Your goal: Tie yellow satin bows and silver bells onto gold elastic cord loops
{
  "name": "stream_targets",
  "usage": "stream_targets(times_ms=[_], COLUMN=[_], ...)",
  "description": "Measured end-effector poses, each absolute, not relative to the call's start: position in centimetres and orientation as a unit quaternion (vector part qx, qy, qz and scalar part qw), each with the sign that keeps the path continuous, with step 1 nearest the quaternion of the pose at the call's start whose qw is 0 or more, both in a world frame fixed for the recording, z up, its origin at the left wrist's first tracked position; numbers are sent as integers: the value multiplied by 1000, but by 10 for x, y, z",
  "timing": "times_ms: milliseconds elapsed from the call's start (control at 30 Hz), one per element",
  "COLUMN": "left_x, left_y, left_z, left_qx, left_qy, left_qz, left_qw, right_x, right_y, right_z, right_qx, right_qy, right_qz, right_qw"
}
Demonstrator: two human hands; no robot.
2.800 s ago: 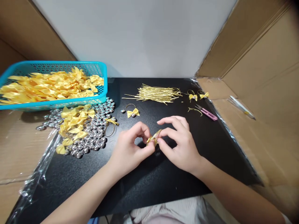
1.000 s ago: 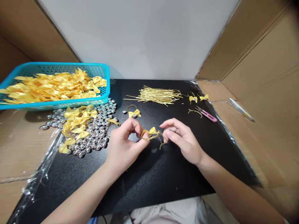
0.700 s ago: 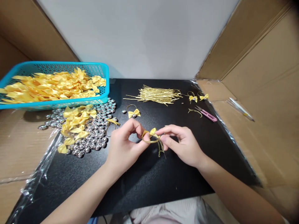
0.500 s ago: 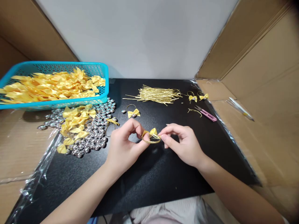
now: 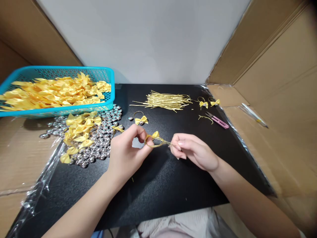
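Over the middle of the black table, my left hand (image 5: 130, 150) pinches a yellow ribbon bow (image 5: 155, 134) with a loop of gold cord (image 5: 156, 145) hanging from it. My right hand (image 5: 192, 150) is closed on the end of the gold cord, which runs taut between the two hands. Just behind my left hand lies a bow with a silver bell-like bead and a thin loop (image 5: 141, 120). A single silver bead (image 5: 130, 118) rests beside it. Fingers partly hide the held bow.
A turquoise basket (image 5: 112, 87) of yellow bows stands at the left, with silver beads (image 5: 92, 154) and loose bows (image 5: 80, 130) in front. Gold cords (image 5: 168, 100) lie at the back. Pink thread snips (image 5: 218, 120), cord scraps (image 5: 206, 118) and two looped bows (image 5: 203, 104) are at the right.
My right hand has moved a little right, away from my left, drawing the cord out into a longer straight stretch. My left hand has shifted slightly left with the bow.
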State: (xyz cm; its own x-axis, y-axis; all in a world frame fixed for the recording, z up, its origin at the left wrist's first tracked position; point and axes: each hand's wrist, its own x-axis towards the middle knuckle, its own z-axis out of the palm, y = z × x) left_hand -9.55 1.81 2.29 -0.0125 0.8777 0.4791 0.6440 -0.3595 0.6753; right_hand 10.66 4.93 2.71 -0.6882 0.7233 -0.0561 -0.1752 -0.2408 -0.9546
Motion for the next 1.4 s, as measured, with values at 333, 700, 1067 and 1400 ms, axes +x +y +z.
stream_targets(times_ms=[333, 700, 1067, 1400], left_x=[-97, -96, -94, -95], left_y=[22, 23, 19, 18], left_z=[30, 27, 32, 35], left_qx=[737, 692, 702, 779], left_qy=[517, 507, 508, 478], left_qz=[386, 366, 361, 328], left_qw=[200, 362, 343, 238], right_x=[118, 120, 114, 108], right_y=[60, 66, 58, 48], right_z=[30, 30, 18, 22], right_qx=[-257, -301, -425, -377], right_qy=[-489, -381, -700, -825], right_qz=[702, 742, 326, 237], right_qw=[449, 463, 472, 348])
